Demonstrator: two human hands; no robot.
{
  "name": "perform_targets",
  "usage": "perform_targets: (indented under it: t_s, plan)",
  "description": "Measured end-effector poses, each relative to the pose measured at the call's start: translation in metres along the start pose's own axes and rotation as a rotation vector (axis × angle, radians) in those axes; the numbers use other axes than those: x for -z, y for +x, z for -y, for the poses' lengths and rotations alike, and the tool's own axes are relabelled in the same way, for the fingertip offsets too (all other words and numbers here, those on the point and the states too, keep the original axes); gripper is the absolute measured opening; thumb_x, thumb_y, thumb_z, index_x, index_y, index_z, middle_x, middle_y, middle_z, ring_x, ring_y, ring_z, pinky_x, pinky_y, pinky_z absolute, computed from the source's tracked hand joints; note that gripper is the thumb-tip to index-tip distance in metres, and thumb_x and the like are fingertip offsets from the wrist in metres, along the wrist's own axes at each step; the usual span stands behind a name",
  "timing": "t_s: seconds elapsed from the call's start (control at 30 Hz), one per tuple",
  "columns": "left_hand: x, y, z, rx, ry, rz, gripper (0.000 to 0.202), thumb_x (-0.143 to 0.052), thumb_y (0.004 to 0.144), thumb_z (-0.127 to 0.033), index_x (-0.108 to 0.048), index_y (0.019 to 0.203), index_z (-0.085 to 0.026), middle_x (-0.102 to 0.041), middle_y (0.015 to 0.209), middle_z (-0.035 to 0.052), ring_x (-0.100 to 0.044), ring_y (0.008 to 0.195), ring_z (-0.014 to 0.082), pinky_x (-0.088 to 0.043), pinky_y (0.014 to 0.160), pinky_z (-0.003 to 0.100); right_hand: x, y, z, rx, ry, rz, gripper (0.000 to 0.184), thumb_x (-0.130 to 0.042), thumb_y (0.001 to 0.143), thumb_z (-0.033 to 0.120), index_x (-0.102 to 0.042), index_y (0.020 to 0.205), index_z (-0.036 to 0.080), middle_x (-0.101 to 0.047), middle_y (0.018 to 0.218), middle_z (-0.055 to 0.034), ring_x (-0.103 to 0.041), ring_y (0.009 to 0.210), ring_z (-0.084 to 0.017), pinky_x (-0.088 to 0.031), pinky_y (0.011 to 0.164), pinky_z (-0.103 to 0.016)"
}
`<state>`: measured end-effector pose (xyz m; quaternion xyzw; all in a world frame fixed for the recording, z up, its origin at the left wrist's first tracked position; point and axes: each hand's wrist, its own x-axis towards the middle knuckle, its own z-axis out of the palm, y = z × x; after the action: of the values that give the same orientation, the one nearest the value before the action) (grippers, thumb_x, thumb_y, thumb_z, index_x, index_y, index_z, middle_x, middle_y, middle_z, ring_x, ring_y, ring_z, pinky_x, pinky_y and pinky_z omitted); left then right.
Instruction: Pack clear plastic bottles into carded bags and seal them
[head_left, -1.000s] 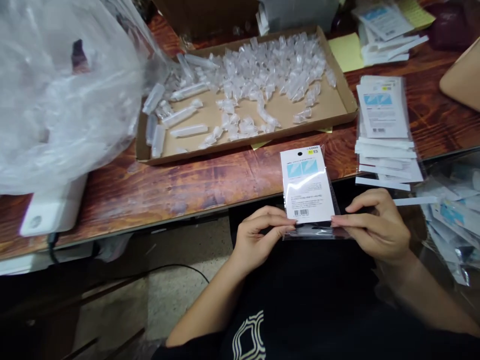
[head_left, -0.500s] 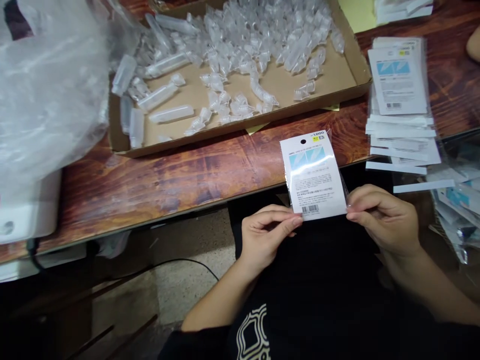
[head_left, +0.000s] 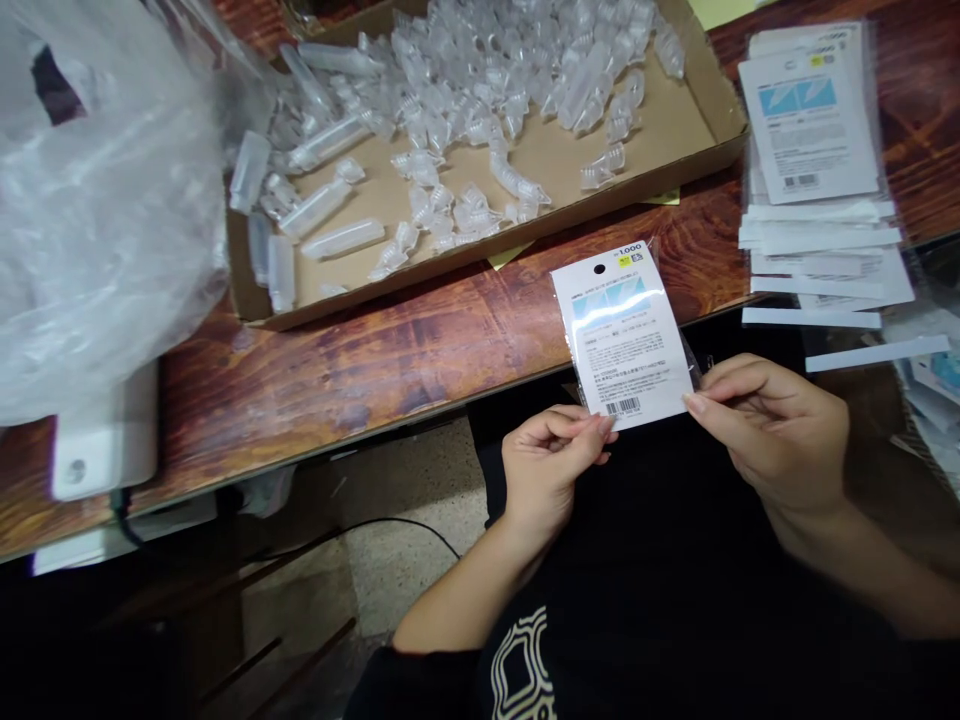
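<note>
I hold a small clear packet with a white printed card (head_left: pixel 626 335) over my lap at the table's front edge. My left hand (head_left: pixel 551 465) pinches its lower left corner. My right hand (head_left: pixel 769 430) pinches its lower right corner. The card shows a barcode at the bottom, a blue picture and a black hang hole at the top. Both hands are closed on the packet.
A shallow cardboard tray (head_left: pixel 705 150) with several clear plastic caps and tubes lies on the wooden table (head_left: pixel 375 350). A stack of the same printed cards (head_left: pixel 814 170) lies at the right. A big clear plastic bag (head_left: pixel 97 220) bulges at the left over a white device (head_left: pixel 105 440).
The packet has tilted slightly left and risen a little. The folded clear flap seen below the card one second ago is no longer visible. The view has shifted down and left.
</note>
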<state>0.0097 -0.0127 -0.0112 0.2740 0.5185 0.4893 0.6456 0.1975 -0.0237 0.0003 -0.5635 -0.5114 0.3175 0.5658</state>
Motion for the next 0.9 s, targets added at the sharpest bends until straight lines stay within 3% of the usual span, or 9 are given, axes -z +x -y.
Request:
perform_targets:
  t_s: [0.33,0.4,0.47,0.57,0.63,0.73,0.9]
  plan:
    - [-0.005,0.004,0.001,-0.004,-0.023,0.013,0.043,-0.098,0.059,-0.037,-0.061,0.056,-0.016,-0.071,0.066,0.001,-0.07,0.057,0.0109,-0.058,0.049,0.019,-0.007,0.0,-0.005,0.005,-0.105,-0.007,0.019,-0.072,0.084,0.014,-0.058,0.077,0.025,-0.062,0.073,0.0006,-0.059,0.063,-0.014,-0.046,0.053,-0.03]
    - [-0.005,0.005,0.0,0.003,0.0,0.012,0.046,-0.098,0.058,-0.039,-0.059,0.056,-0.016,-0.071,0.066,0.0011,-0.07,0.057,0.0113,-0.058,0.05,0.02,-0.005,0.0,-0.003,0.111,-0.174,-0.051,0.02,-0.07,0.084,0.015,-0.054,0.083,0.027,-0.058,0.077,-0.0005,-0.057,0.066,-0.017,-0.044,0.055,-0.034]
    - [-0.005,0.005,-0.001,0.001,0.014,0.025,0.048,-0.098,0.059,-0.041,-0.057,0.056,-0.016,-0.07,0.065,0.0009,-0.069,0.057,0.0112,-0.058,0.05,0.02,-0.004,0.0,0.001,0.339,-0.353,-0.07,0.021,-0.071,0.082,0.018,-0.054,0.091,0.028,-0.06,0.082,-0.0027,-0.058,0.071,-0.02,-0.044,0.061,-0.039]
    - [-0.006,0.005,-0.003,-0.008,0.007,0.063,0.05,-0.098,0.06,-0.042,-0.056,0.055,-0.015,-0.069,0.065,0.0006,-0.068,0.056,0.0098,-0.057,0.051,0.019,-0.005,-0.002,0.005,0.74,-0.684,0.079,0.024,-0.074,0.08,0.023,-0.063,0.101,0.028,-0.072,0.092,-0.0042,-0.066,0.078,-0.024,-0.042,0.069,-0.043]
    - [-0.007,0.005,-0.005,-0.008,-0.018,0.076,0.05,-0.098,0.059,-0.042,-0.056,0.055,-0.015,-0.07,0.065,0.0007,-0.067,0.055,0.0092,-0.058,0.051,0.019,-0.008,-0.004,0.003,0.889,-0.793,0.192,0.028,-0.074,0.083,0.021,-0.067,0.11,0.027,-0.079,0.106,-0.0031,-0.073,0.091,-0.024,-0.042,0.074,-0.043]
    - [-0.009,0.005,-0.006,0.024,-0.064,0.076,0.048,-0.098,0.06,-0.039,-0.058,0.055,-0.015,-0.071,0.066,0.0012,-0.069,0.056,0.0101,-0.059,0.05,0.019,-0.013,-0.004,-0.008,0.949,-0.854,0.174,0.036,-0.071,0.087,0.014,-0.068,0.121,0.027,-0.077,0.126,-0.0015,-0.075,0.108,-0.024,-0.041,0.081,-0.041]
    - [-0.013,0.005,-0.007,0.108,-0.123,0.153,0.043,-0.097,0.063,-0.035,-0.06,0.059,-0.015,-0.071,0.066,0.0013,-0.07,0.056,0.0108,-0.057,0.047,0.016,-0.011,0.004,-0.016,0.927,-0.929,0.018,0.046,-0.067,0.088,0.01,-0.067,0.13,0.029,-0.078,0.124,-0.0009,-0.077,0.105,-0.025,-0.037,0.084,-0.043]
